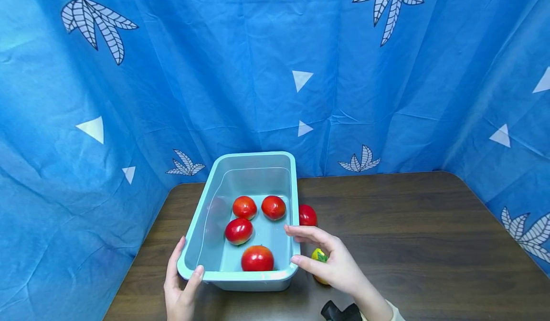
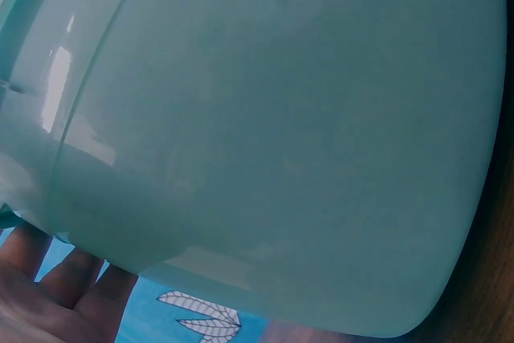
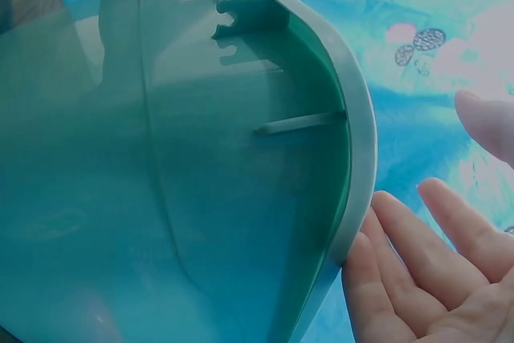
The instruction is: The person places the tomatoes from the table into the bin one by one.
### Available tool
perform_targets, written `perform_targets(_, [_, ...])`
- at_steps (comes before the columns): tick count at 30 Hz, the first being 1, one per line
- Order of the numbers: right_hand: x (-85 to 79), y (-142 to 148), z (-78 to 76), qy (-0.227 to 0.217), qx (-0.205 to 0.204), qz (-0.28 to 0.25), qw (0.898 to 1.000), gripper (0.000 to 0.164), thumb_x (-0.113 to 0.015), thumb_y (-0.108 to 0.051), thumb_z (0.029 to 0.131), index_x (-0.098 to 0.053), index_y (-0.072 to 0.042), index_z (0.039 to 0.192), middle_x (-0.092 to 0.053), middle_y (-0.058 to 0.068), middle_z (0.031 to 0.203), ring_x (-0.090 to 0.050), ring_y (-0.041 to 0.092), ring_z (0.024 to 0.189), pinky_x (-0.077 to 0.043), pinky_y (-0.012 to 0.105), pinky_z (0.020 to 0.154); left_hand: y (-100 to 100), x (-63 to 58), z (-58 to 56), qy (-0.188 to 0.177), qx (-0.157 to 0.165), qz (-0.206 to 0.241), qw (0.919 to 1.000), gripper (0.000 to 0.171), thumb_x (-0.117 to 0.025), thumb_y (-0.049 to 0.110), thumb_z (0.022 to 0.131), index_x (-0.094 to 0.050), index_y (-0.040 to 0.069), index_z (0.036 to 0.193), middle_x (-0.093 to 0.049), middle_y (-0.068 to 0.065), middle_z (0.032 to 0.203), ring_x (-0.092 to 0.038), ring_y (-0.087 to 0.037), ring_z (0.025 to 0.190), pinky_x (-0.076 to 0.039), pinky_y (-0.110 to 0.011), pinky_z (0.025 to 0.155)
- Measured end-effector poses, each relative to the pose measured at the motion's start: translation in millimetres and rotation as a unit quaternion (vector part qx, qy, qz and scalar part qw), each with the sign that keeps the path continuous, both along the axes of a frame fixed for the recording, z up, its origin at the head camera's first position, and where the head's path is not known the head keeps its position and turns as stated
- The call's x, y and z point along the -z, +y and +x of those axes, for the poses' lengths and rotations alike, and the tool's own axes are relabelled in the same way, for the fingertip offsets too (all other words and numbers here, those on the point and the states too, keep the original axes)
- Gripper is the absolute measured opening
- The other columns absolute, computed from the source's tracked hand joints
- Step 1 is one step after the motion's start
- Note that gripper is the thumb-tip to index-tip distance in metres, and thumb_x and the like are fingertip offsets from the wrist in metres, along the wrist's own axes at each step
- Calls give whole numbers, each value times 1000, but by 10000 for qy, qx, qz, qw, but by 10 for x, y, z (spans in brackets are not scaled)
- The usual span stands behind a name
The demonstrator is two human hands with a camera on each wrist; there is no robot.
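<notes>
1. A blue curtain [image 1: 258, 48] with leaf and triangle prints hung behind the tub [image 1: 240, 276] and at both sides.
2. The brown table [image 1: 408, 225] lay under the tub and spread well to its right.
3. The tub, pale green and deep, stood with one short side toward the person.
4. The right hand [image 1: 335, 261] was at the tub's right side, reaching in from the near right, its fingers extended and thumb spread apart from them. It gripped nothing; in the right wrist view a fingertip touched the tub's rim.
5. The left hand [image 1: 180, 287] gripped the tub's near left corner, thumb over the rim and fingers along the outside.
6. Four red fruits [image 1: 257, 258] sat on the tub's floor, one nearest its front wall.
7. Another red fruit [image 1: 307, 215] was just outside the tub's right wall.
8. A yellow-and-green item [image 1: 319, 254] lay right of the tub, partly hidden by the right hand.
</notes>
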State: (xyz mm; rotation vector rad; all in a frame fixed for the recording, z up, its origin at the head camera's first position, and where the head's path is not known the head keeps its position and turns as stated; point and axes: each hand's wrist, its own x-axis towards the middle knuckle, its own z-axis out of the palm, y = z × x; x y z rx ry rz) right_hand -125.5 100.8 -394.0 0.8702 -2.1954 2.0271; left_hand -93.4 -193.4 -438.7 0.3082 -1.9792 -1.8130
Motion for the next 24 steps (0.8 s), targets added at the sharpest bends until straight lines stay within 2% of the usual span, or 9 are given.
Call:
perform_targets(10, [6,49,-16,-3,-151,-63,9999,42,-65,-5,86,-56,-11,127,-58,3,127,-57,27,112,-46,31,90,10,-11,-1,-116,-41,-54,9999,61,-59,6,89,-37,23,144,-38,2,139,-40,-18,114,-44,-10,80])
perform_targets(14, [13,85,-12,-58,-62,-4,10000,42,-65,-5,86,-57,-12,127,-59,3,126,-58,22,111,-47,33,89,8,-9,-1,-95,-35,-79,9999,62,-59,6,89,-37,22,144,-38,1,139,-40,-18,114,-43,-9,80])
perform_targets(18, [38,133,2,-107,198,103,9997,43,-68,-8,85,-57,-14,126,-59,0,125,-59,19,109,-49,36,87,9,-12,2,-131,-43,-86,9999,62,-59,6,89,-36,23,145,-37,2,139,-40,-17,114,-43,-9,79])
perform_targets(24, [95,220,-9,-21,250,96,9996,47,-70,-7,83,-55,-11,128,-59,4,126,-57,27,112,-46,31,91,11,-14,-1,-157,-32,-75,9998,62,-59,7,90,-36,20,145,-36,1,140,-39,-17,115,-43,-9,80])
